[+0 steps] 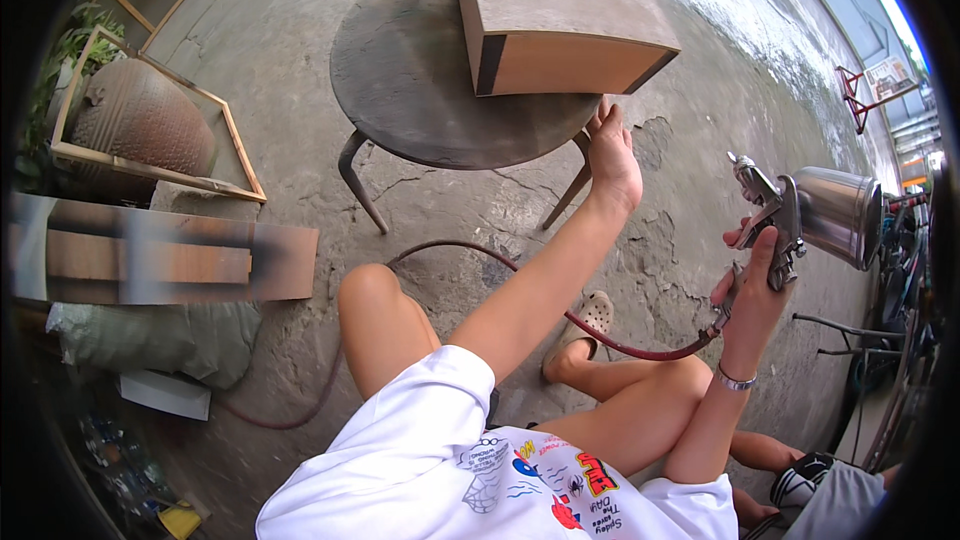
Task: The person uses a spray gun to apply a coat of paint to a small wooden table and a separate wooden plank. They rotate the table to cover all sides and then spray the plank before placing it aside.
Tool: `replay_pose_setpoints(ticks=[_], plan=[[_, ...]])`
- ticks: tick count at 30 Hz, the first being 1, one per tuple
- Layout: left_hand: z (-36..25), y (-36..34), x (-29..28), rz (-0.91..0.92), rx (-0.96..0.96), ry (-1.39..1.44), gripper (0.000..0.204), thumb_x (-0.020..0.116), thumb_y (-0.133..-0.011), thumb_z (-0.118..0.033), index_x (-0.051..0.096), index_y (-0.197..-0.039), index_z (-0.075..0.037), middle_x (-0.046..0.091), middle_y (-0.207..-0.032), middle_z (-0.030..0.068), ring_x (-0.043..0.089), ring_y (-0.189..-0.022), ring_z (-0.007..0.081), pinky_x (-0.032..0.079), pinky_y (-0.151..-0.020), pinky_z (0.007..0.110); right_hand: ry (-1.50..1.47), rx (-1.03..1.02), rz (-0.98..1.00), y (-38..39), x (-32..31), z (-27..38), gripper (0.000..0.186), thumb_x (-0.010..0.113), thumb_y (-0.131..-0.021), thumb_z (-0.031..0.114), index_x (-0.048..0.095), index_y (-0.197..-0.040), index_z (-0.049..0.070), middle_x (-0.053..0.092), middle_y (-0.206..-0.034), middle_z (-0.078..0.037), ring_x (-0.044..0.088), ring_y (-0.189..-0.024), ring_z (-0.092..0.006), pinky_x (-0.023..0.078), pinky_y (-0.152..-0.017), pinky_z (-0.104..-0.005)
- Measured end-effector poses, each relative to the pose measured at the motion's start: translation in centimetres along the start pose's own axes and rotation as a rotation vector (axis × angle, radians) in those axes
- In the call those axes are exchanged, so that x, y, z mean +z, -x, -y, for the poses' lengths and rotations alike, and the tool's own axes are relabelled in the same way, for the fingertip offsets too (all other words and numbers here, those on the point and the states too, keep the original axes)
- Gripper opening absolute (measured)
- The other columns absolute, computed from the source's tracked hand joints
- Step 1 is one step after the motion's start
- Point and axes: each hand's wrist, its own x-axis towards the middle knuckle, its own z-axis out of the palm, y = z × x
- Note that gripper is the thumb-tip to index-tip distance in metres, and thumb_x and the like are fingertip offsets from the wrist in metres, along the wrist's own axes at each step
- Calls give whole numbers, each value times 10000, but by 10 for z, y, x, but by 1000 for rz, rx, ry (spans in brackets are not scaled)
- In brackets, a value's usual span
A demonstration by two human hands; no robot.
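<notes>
On a round dark table (400, 70) in front of me lies a wooden box (575, 65), its near right corner jutting past the table's rim. My left hand (613, 155) reaches up to the box's lower edge at that rim, fingers mostly stretched; whether the fingertips press on the box or the table is unclear. In my right hand (765, 265) is a metal spray gun (770, 205), fingers wrapped round its handle. Its silver cup (840, 215) points to the right, and a dark red hose (640, 350) runs from the handle's base across below my left arm.
A partly dark-sprayed wooden panel (180, 255) lies at left, near a brown clay pot (145, 125) and a thin wooden frame (235, 150). Green sacking (210, 340) sits below. Bicycles or similar (900, 270) line the right side. Another person's arm (765, 452) shows at lower right.
</notes>
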Motion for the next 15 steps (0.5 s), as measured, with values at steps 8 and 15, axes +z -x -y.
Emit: replay_pose_setpoints(ticks=[8, 15], plan=[[-11, 3, 22, 28, -38, 171, 646, 431, -1082, -340, 168, -1633, -129, 42, -1730, 21, -40, -1588, 192, -45, -1257, 388, 32, -7, -63, 6, -11, 2, 505, 568, -1035, 481, 635, -1189, 5, 696, -926, -103, 497, -427, -78, 390, -352, -219], [-26, 13, 27, -6, -55, 104, 637, 433, -1066, -373, 224, -1616, -130, 76, -1727, -4, -32, -1587, 195, -45, -1247, 397, 13, 6, -66, 5, -14, 4, 510, 570, -1032, 491, 629, -1203, 15, 691, -935, -103, 498, -432, -74, 392, -358, -219]])
